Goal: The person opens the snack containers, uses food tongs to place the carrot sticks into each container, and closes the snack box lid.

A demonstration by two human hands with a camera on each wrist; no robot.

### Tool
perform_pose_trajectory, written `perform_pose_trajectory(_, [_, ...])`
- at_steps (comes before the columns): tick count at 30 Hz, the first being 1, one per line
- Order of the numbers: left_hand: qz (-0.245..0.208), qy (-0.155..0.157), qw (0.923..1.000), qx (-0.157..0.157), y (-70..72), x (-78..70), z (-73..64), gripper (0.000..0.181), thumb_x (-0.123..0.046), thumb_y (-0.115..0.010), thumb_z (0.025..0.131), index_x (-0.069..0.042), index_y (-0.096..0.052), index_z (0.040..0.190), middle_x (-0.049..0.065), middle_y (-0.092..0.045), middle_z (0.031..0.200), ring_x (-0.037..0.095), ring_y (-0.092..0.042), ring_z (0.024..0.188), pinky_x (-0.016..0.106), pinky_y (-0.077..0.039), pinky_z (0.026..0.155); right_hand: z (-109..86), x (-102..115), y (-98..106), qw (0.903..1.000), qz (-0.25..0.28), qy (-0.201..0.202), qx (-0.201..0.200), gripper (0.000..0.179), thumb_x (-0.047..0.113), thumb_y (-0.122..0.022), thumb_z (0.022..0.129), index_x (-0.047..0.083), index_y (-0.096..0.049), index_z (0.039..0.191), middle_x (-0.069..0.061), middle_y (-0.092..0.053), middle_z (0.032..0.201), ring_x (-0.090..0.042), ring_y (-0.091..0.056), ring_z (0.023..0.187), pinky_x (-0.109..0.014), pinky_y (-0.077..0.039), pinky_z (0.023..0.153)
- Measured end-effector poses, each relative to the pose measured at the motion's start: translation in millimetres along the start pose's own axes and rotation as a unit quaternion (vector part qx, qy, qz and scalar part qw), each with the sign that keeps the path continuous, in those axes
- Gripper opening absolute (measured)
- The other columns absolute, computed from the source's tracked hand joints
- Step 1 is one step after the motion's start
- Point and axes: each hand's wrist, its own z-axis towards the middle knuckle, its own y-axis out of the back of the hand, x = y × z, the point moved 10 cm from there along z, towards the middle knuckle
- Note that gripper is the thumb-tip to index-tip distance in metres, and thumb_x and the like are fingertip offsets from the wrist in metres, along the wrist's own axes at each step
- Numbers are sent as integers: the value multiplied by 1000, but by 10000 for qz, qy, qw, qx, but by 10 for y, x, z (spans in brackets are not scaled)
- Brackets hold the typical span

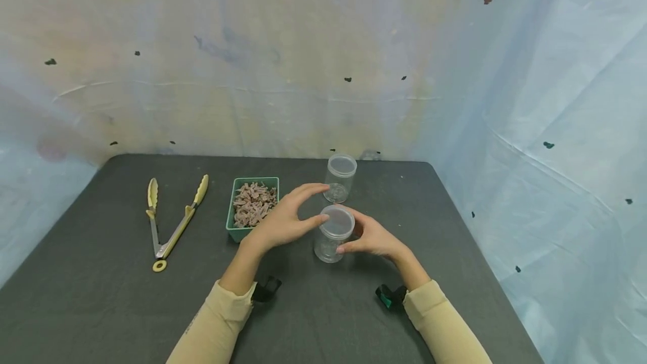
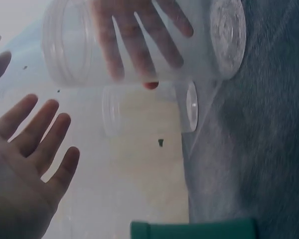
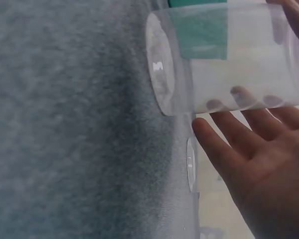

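Head view: the right hand (image 1: 373, 236) is gripping the front jar (image 1: 328, 245), its thumb lying along the near side and its fingers curving round the far side. The front jar is standing upright on the dark table (image 1: 313, 313), between the two hands; its translucent lid (image 1: 337, 221) is facing upward. The left hand (image 1: 284, 219) is holding nothing; its fingers are extending loosely, and its thumb is pointing toward the lid. In the left wrist view, a gap is showing between that thumb and the jar, and the right fingers are showing through the clear wall.

The rear jar (image 1: 340, 181), also transparent, is standing upright behind the front jar, near the far table edge. The green tray (image 1: 240, 234) is sitting to the left of both jars, beside the left hand, and is containing brownish-grey pieces (image 1: 253, 202). Farther left, the tongs (image 1: 177, 233) are lying spread, their yellow tips pointing toward the far edge. Pale sheeting (image 1: 283, 44) is hanging behind the table.
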Motion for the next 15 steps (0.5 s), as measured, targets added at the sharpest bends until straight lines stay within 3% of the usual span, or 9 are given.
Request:
perform_pose_trajectory(7, [-33, -122, 9972, 731, -259, 13, -13, 67, -29, -74, 99, -16, -45, 158, 9, -40, 164, 34, -33, 153, 64, -35, 114, 26, -33, 5, 9997, -156, -166, 97, 83, 8, -87, 86, 7, -43, 157, -15, -54, 149, -29, -58, 131, -45, -51, 104])
perform_pose_trajectory(15, [-77, -85, 9949, 1004, -364, 32, -28, 65, -26, -75, 99, -14, -47, 157, 8, -43, 162, 32, -41, 148, 57, -42, 111, 2, -57, 17, 9997, -165, -143, 128, 81, 7, -84, 88, 2, -41, 157, -19, -57, 143, -28, -61, 126, -46, -53, 100])
